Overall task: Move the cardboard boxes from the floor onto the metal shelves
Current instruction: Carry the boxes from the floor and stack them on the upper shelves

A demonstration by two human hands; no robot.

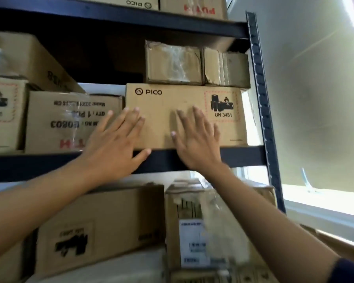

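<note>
- Fingers [129,117] of both hands lie straight and spread, flat against the front face of the PICO box [184,115]; nothing is gripped or pinched. That is how you push a box rather than carry it, so I'd judge it is being slid back to sit square on its shelf.
- Largest thing here is the metal shelving [260,94], dark blue with a slotted upright at the right end. Its middle shelf beam [241,158] carries the box at about the person's arm height, which is why both arms reach up and forward.
- On the lower shelf a long carton [102,227] and a taped box with a white label [194,242] stand side by side, packed close to save room.
- The PICO box itself is already off the floor. It rests on the middle shelf, its front bottom edge level with or just over the beam's front, so a last shove looks due.
- To its left, touching or very nearly so, stands an upside-down printed carton [74,121]; the left hand [114,144] overlaps the seam between the two, perhaps keeping the fronts even.
- Two small taped boxes [196,64] ride on top of the PICO box toward the right. A hard push could shift them, so a steady one suits.
- The right hand [194,137] presses near the middle of the face, left of the battery warning label [223,106], sharing the load evenly with the other hand.
</note>
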